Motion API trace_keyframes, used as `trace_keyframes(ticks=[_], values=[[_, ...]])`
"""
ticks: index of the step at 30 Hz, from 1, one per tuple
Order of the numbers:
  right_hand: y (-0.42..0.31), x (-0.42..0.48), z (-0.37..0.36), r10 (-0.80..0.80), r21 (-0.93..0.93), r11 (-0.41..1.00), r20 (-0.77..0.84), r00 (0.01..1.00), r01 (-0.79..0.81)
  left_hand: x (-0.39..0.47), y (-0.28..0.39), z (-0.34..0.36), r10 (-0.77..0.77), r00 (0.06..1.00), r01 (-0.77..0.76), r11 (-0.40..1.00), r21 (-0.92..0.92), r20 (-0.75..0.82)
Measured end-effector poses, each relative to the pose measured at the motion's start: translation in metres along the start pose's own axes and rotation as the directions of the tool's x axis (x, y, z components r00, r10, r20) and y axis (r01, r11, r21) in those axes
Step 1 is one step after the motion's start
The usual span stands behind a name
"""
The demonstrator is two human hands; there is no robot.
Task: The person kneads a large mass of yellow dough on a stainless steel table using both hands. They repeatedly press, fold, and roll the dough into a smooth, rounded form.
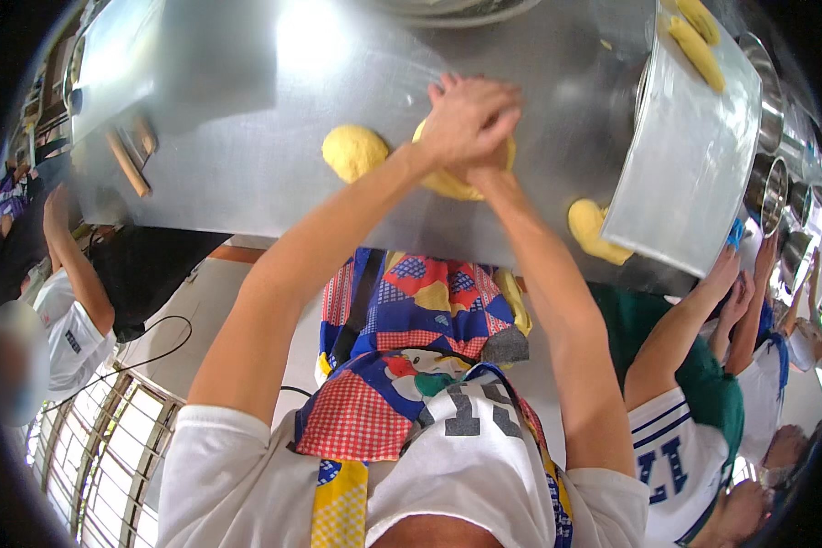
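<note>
My left hand (462, 120) lies across the back of my right hand (485, 163), both blurred. Beneath them a round lump of yellow dough (452, 186) is pressed against the stainless steel table (246, 171). My right hand's palm side bears on the dough; how far its fingers curl is hidden under the left. Just to the left sits a smooth yellow dough ball (355, 152), apart from the pressed lump. Further right, another piece of yellow dough (592, 229) reaches the near corner of a metal tray (692, 157).
Elongated dough pieces (700, 51) rest on the tray's far end. A large metal bowl (452, 15) stands beyond my hands. Wooden-handled tools (129, 163) lie at far left. Another person's arm (685, 322) is close on my right; one more person (75, 329) stands left.
</note>
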State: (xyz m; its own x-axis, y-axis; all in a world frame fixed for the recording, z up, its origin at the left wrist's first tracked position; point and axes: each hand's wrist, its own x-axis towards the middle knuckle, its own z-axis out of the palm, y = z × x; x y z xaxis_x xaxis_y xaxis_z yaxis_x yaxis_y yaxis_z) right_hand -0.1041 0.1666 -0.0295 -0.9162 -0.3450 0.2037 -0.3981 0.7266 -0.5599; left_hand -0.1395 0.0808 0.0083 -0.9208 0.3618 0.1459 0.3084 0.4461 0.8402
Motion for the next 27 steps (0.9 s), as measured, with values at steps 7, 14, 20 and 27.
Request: trace_keyframes(ticks=[7, 14, 20, 27], values=[[-0.025, -0.009, -0.059, 0.09, -0.005, 0.996, 0.293, 0.952, -0.093, 0.004, 0.007, -0.031, -0.171, 0.981, 0.179, 0.981, -0.08, 0.097], [-0.031, -0.102, -0.123, 0.311, 0.467, 0.786, 0.267, 0.912, -0.405, -0.096, 0.032, 0.007, 0.184, 0.975, -0.22, 0.878, 0.424, 0.125], [0.017, -0.007, -0.102, 0.601, 0.674, 0.634, -0.122, 0.79, -0.378, -0.087, 0.034, 0.013, 0.005, 0.997, -0.003, 1.0, -0.021, 0.081], [-0.028, -0.025, -0.039, 0.195, -0.242, 0.949, -0.051, 0.979, -0.202, -0.051, 0.037, -0.003, -0.238, 0.938, 0.18, 0.956, -0.233, -0.252]])
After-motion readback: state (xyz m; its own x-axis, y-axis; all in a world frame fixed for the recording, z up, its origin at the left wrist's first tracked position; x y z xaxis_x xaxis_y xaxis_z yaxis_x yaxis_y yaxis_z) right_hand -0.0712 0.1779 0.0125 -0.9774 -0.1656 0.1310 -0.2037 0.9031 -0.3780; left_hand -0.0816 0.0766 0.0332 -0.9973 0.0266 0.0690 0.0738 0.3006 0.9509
